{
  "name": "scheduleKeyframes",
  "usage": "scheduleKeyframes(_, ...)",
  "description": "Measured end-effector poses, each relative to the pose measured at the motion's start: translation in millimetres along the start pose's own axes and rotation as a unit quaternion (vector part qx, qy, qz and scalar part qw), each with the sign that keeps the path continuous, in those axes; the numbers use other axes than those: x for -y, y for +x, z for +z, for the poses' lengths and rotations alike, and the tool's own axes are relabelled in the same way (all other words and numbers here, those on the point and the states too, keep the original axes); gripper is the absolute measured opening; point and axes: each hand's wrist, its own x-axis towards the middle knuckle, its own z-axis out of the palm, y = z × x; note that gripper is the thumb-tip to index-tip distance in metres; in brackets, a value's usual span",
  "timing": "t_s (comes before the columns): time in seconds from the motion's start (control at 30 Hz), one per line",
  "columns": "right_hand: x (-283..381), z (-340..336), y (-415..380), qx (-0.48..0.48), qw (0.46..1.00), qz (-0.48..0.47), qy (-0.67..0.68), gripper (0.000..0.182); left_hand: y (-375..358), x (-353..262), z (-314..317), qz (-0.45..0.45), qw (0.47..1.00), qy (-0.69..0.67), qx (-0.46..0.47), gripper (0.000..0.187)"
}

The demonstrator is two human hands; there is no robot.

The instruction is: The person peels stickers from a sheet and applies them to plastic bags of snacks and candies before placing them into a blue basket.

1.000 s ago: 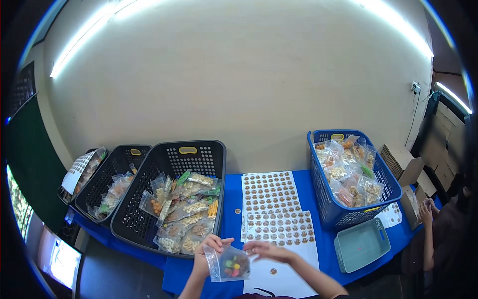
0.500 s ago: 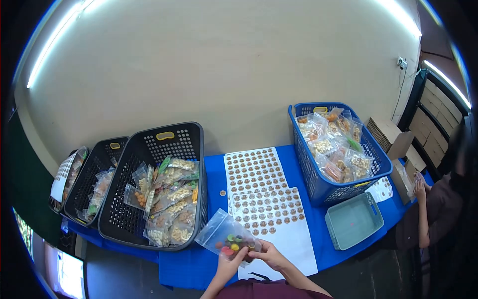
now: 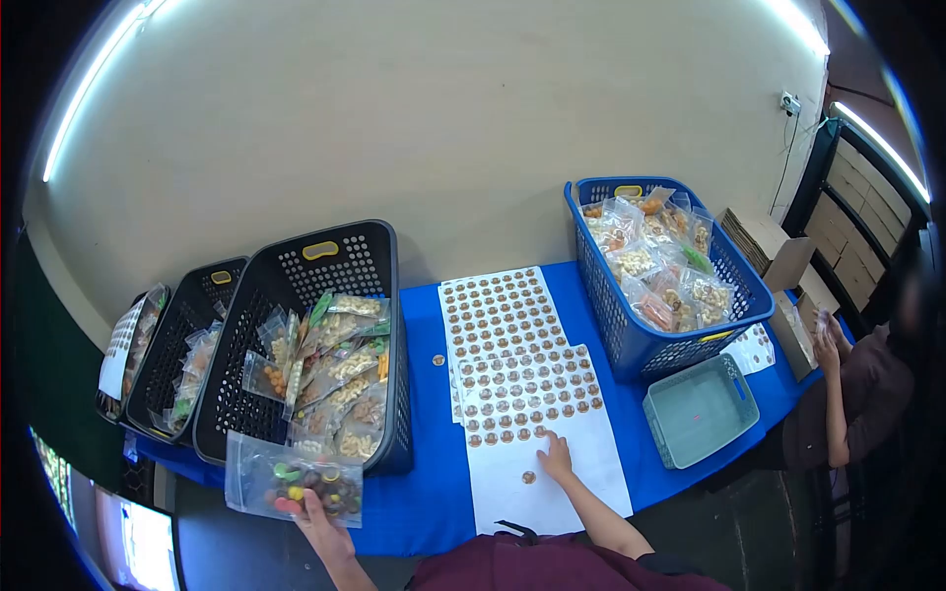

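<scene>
A clear zip bag of colourful round sweets (image 3: 296, 481) is gripped in my left hand (image 3: 325, 532), thumb on the front, just before the large black basket (image 3: 394, 433). My right hand (image 3: 557, 459) is over the upper sheet of round stickers (image 3: 527, 389), fingertips by the lowest sticker row, with thumb and forefinger slightly apart. Below that hand, one single sticker (image 3: 529, 478) sits on the sheet's white part. A second sticker sheet (image 3: 493, 305) lies partly underneath, towards the wall.
Filled snack bags lie in the black baskets at left and the blue basket (image 3: 650, 360) at right. A green tray (image 3: 690, 448) stands before the blue one. One loose sticker (image 3: 439, 361) is on the blue cloth. At far right, a person (image 3: 847, 394) stands by cardboard boxes.
My left hand has carried the bag of sweets leftwards to the black basket's front. My right hand has let go of the bag and moved up onto the sticker sheet.
</scene>
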Motion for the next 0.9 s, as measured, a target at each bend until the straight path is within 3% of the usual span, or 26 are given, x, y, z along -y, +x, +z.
scheduleKeyframes(0.1,15.8,-13.0,5.3,0.039,0.998,0.043,-0.026,0.060,2.1,-9.6,-0.2,-0.004,0.997,-0.050,-0.051,0.040)
scheduleKeyframes(0.23,22.4,-13.4,12.7,0.083,0.992,0.077,-0.052,0.059,-0.1,-19.7,3.6,-0.032,0.996,-0.069,-0.039,0.042)
scheduleKeyframes(0.43,13.2,-2.1,25.3,0.089,0.990,0.090,-0.056,0.060,-3.6,-17.1,5.2,-0.012,0.999,-0.038,-0.021,0.052)
scheduleKeyframes(0.67,1.1,-8.0,42.5,0.170,0.983,0.066,-0.011,0.056,-9.8,-24.6,3.8,-0.031,0.999,-0.036,-0.007,0.052)
scheduleKeyframes(0.8,-8.7,0.0,45.4,0.181,0.982,0.049,-0.029,0.060,-13.4,-30.2,4.7,-0.030,0.998,-0.060,-0.019,0.048)
scheduleKeyframes(0.9,9.2,-9.8,25.5,0.098,0.993,0.064,-0.017,0.073,-15.3,-24.1,-5.9,-0.046,0.997,-0.052,-0.043,0.047)
